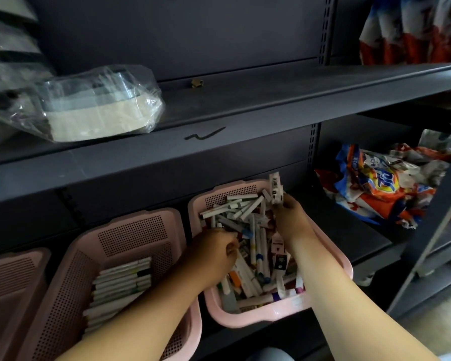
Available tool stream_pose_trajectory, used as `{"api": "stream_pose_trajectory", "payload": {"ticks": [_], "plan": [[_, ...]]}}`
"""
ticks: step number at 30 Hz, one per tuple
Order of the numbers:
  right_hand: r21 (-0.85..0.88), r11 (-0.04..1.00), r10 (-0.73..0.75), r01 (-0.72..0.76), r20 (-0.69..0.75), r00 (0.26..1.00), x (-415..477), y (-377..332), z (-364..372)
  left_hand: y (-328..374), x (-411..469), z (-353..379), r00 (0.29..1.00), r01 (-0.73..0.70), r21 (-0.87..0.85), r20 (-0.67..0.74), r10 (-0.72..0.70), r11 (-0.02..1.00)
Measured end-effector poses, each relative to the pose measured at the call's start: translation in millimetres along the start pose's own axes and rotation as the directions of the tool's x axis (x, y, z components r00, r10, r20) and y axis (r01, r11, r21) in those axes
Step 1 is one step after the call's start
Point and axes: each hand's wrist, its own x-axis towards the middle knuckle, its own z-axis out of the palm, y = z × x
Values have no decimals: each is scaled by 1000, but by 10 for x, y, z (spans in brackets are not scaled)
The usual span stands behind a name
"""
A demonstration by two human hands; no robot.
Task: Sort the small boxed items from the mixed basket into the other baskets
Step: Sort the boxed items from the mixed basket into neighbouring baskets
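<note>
**A:** Where are the small boxed items?

**B:** Most lie jumbled (245,212) in the pink perforated plastic basket (284,317) at the right of the dark grey metal shelf (349,238). The right hand (289,214) is raised over its far corner, fingers pinching small white barcoded boxes (276,187) upright.

**A:** And the left hand?

**B:** The left hand (214,254) is down in that same basket, fingers curled among the boxes. I cannot tell whether they grip one.

**A:** The other baskets?

**B:** Just beside it on the left, a second pink basket (130,230) holds long white boxes (123,285) laid in a neat row. A third pink basket (11,282) sits at the far left.
</note>
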Motion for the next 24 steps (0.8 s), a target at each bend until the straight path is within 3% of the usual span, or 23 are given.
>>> {"api": "stream_pose_trajectory", "payload": {"ticks": [5,12,15,24], "plan": [[-62,998,24,-23,13,1000,37,29,3,112,135,88,999,-16,176,46,8,984],[-113,994,-11,7,-32,999,47,12,61,229,346,204,982,99,301,127,-143,948],[-113,990,-82,80,-8,997,24,25,74,251,376,272,972,143,313,136,-193,939],[-169,985,-36,31,-24,999,62,67,79,225,358,303,987,158,247,2,-164,956]]}}
